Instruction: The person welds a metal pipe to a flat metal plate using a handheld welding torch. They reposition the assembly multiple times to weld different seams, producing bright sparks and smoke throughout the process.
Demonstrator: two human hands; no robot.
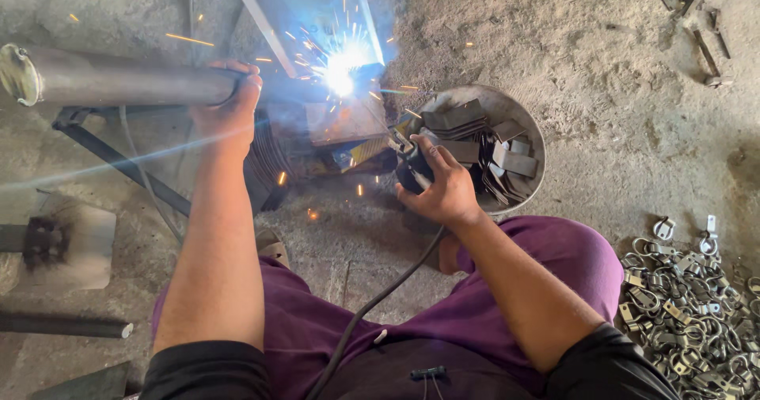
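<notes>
My left hand [232, 103] is wrapped around the end of a long grey metal pipe [119, 77] that runs off to the left. My right hand [443, 186] grips a black welding electrode holder [412, 166] whose black cable [372, 305] trails back over my purple trousers. The holder's rod points at a bright white-blue welding arc [342, 68] throwing orange sparks. The arc sits at a flat metal piece [344, 119] beside the pipe's end, under a slanted steel bar [261, 20].
A round metal bowl [532, 131] of flat dark metal plates stands just behind my right hand. A heap of small metal rings and brackets [689, 305] lies at the right. A dark stand [111, 155], a flat plate [75, 242] and a rod [63, 325] lie left on the concrete floor.
</notes>
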